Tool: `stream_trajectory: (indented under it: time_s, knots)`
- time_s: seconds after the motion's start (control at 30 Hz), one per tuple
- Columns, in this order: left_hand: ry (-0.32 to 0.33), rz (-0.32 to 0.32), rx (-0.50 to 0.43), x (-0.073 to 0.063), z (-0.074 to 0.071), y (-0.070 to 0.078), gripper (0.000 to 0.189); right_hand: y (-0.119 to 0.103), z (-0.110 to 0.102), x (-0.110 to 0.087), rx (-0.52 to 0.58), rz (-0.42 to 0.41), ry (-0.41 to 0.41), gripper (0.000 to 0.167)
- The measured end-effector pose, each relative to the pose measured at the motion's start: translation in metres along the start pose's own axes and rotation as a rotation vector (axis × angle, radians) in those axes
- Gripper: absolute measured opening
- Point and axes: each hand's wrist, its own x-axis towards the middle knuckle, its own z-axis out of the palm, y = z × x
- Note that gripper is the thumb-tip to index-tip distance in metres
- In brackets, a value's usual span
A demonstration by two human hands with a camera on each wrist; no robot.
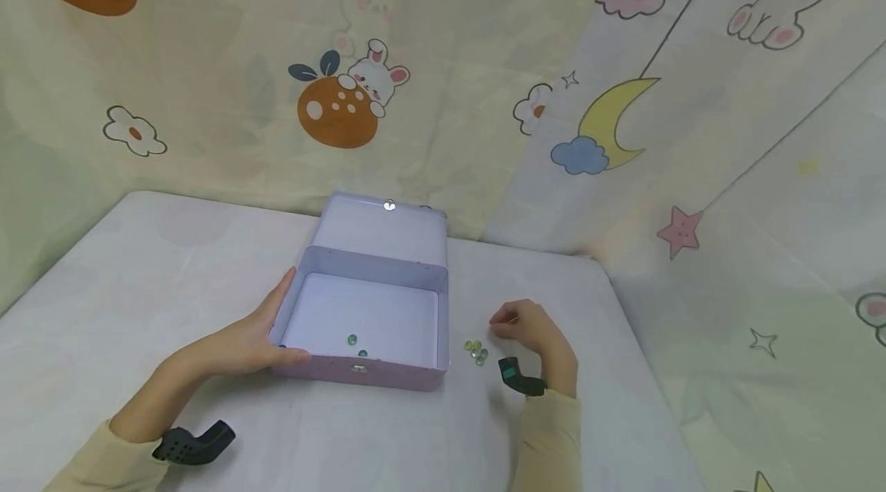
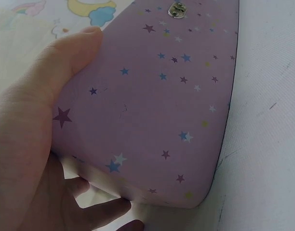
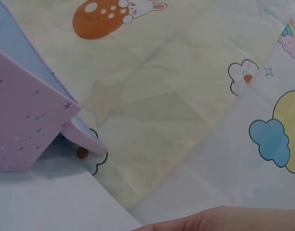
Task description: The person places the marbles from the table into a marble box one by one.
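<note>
A lilac metal box [image 1: 374, 373] stands on the white table with its hinged lid [image 1: 384, 231] tipped back. My left hand [image 1: 238, 346] grips its front left corner, the thumb along the front and the fingers against the left side. Inside, near the front wall, lie two small green glass beads [image 1: 352, 340]. To the right of the box, several green and yellow-green beads [image 1: 476, 347] sit in a loose cluster. Just beside them is my right hand [image 1: 529, 325], fingers bent and thumb near the fingertips; whether a bead is between them is hidden.
The white tabletop [image 1: 159, 261] reaches the printed cloth backdrop [image 1: 228, 77] behind and at the sides. Black wrist cameras [image 1: 197, 446] are strapped to both wrists. A metal clasp [image 1: 359, 369] is on the box front.
</note>
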Motion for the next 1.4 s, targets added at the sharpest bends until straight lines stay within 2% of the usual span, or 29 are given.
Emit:
stream_trajectory:
  time_s: [0.13, 0.23, 0.33, 0.5, 0.67, 0.77, 0.87, 1.03, 1.2, 1.4]
  knots:
    - [0.013, 0.018, -0.026, -0.002, -0.003, 0.002, 0.125, -0.01, -0.002, 0.004, 0.021, -0.063, 0.012, 0.005]
    - [0.014, 0.035, -0.041, -0.001, -0.001, 0.003, 0.124, -0.018, -0.003, 0.003, 0.029, -0.067, 0.016, 0.005]
    - [0.008, 0.024, -0.034, -0.001, 0.001, 0.003, 0.124, -0.026, -0.004, 0.002, 0.037, -0.087, 0.017, 0.005]
    - [0.017, -0.001, -0.008, -0.003, 0.003, 0.003, 0.126, -0.047, -0.011, 0.002, 0.023, -0.227, 0.015, 0.01]
    - [0.017, 0.006, -0.006, -0.003, 0.002, 0.002, 0.125, -0.069, -0.019, 0.007, -0.047, -0.341, -0.008, 0.013]
    - [0.016, 0.005, -0.009, -0.004, 0.002, 0.003, 0.125, -0.082, -0.019, 0.014, -0.094, -0.401, -0.053, 0.014]
    - [0.015, -0.001, -0.013, -0.004, 0.002, 0.004, 0.125, -0.095, -0.016, 0.019, -0.141, -0.449, -0.093, 0.015]
    - [0.013, -0.017, 0.017, -0.004, 0.001, 0.003, 0.125, -0.116, -0.012, 0.024, -0.228, -0.498, -0.105, 0.015]
    - [0.018, -0.017, 0.016, -0.005, -0.001, 0.002, 0.125, -0.132, -0.003, 0.032, -0.307, -0.581, -0.179, 0.014]
    - [0.008, -0.005, -0.004, -0.003, 0.002, 0.002, 0.125, -0.137, 0.013, 0.044, -0.378, -0.637, -0.242, 0.014]
